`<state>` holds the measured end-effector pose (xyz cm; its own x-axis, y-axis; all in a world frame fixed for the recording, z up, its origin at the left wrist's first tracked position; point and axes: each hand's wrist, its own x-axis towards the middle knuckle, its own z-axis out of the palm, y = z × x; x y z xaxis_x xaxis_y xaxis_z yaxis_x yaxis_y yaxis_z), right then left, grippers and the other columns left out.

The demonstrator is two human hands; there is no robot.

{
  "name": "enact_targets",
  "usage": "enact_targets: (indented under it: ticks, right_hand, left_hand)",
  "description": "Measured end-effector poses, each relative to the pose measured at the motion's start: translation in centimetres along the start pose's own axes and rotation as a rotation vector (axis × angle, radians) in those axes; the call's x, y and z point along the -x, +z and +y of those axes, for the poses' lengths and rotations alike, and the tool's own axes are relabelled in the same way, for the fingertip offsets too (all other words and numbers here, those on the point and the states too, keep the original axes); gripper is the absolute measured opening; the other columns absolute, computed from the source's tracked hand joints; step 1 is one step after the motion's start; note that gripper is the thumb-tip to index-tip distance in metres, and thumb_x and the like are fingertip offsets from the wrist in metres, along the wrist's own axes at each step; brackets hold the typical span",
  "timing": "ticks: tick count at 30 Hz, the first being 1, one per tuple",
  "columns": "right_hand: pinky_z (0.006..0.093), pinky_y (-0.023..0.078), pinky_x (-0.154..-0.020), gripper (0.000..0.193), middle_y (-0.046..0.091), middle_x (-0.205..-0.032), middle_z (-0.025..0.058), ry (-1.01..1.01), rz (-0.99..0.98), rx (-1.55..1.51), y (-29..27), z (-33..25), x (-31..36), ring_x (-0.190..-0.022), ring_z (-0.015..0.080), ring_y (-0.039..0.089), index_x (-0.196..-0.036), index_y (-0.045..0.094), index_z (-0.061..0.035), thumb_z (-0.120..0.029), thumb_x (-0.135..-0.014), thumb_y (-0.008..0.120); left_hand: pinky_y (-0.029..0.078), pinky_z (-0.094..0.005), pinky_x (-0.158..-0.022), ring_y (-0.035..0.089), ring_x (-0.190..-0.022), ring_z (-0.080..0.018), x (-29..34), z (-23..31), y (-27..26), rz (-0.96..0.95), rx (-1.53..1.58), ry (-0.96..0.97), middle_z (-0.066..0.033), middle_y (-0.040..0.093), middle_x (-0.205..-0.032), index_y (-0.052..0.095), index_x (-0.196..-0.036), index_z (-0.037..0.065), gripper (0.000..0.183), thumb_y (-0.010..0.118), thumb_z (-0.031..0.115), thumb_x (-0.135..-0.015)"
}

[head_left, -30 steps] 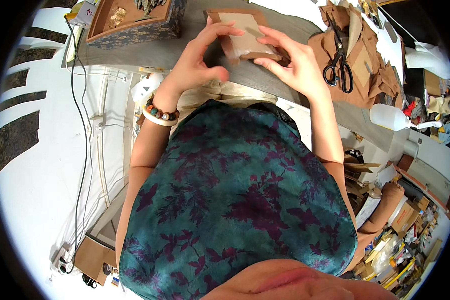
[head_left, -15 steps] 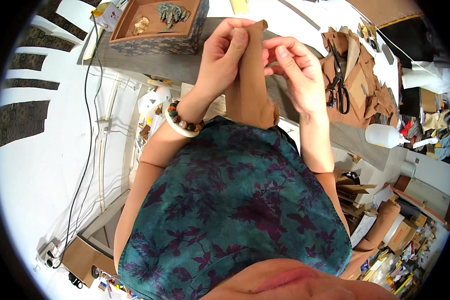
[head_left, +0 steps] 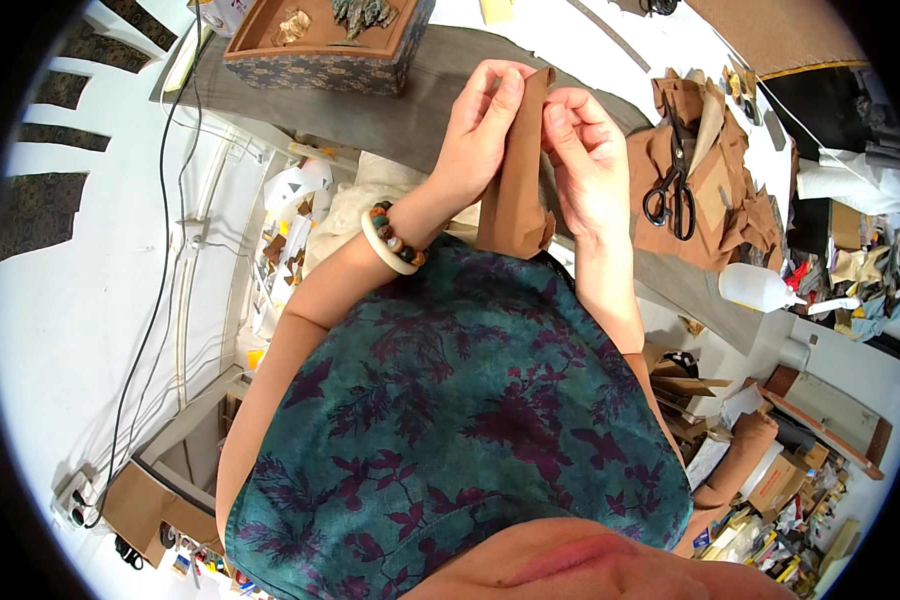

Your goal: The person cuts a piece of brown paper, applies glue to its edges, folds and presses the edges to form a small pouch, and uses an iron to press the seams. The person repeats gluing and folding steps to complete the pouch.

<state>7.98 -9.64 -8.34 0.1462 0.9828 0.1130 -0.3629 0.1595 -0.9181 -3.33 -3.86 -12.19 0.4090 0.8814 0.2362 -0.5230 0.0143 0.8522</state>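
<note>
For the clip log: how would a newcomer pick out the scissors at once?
Start at the grey worktable, then go to the heap of brown paper scraps beyond the right hand. The scissors lie on top, the only black-handled metal thing among them.

The only view comes from a fisheye camera worn on the person's head, looking steeply down the chest onto the grey worktable (head_left: pixel 440 75) ahead. It sits close: the teal patterned top (head_left: pixel 450 420) fills the lower middle, and straight edges bend toward the dark round rim.
</note>
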Motion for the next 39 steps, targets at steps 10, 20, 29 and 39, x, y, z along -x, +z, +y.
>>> enact_targets:
  ticks: [10,20,29,39]
  right_hand:
    - [0.0229,0.046,-0.072,0.011,0.059,-0.084,-0.003,0.006,0.021,0.105,1.0,1.1,0.5,-0.076,0.0057,0.053,-0.099,0.059,-0.0048,-0.015,-0.1,0.058]
    - [0.0216,0.045,-0.068,0.013,0.061,-0.084,-0.0014,0.002,0.067,-0.007,1.7,1.0,0.9,-0.075,0.0053,0.053,-0.104,0.06,-0.0038,-0.016,-0.099,0.059]
    - [0.0192,0.04,-0.062,0.014,0.056,-0.077,-0.0041,0.025,0.024,0.016,2.0,0.5,1.0,-0.067,0.0038,0.047,-0.103,0.058,-0.0028,-0.017,-0.101,0.056]
    - [0.0191,0.035,-0.058,0.018,0.05,-0.073,-0.0055,0.011,0.052,0.058,2.2,1.3,0.9,-0.064,0.0025,0.041,-0.101,0.055,-0.0043,-0.021,-0.104,0.05]
  left_hand:
    - [0.046,-0.0212,-0.065,0.051,-0.076,-0.0054,1.0,-0.1,-0.5,0.016,-0.01,-0.027,-0.0001,0.057,-0.098,0.052,-0.12,0.007,0.038,0.033,0.038,-0.107]
    - [0.044,-0.0193,-0.065,0.05,-0.073,-0.0037,1.5,1.2,-0.4,-0.025,-0.056,-0.028,0.0013,0.055,-0.092,0.052,-0.123,0.007,0.045,0.03,0.042,-0.107]
    - [0.044,-0.0184,-0.057,0.053,-0.065,-0.0042,1.6,1.1,-0.2,-0.032,-0.007,-0.048,0.0005,0.057,-0.087,0.05,-0.122,0.006,0.041,0.033,0.04,-0.107]
    - [0.042,-0.0177,-0.054,0.052,-0.062,-0.0035,1.4,0.6,0.0,-0.027,-0.081,0.023,0.0006,0.057,-0.081,0.044,-0.128,0.007,0.046,0.034,0.045,-0.105]
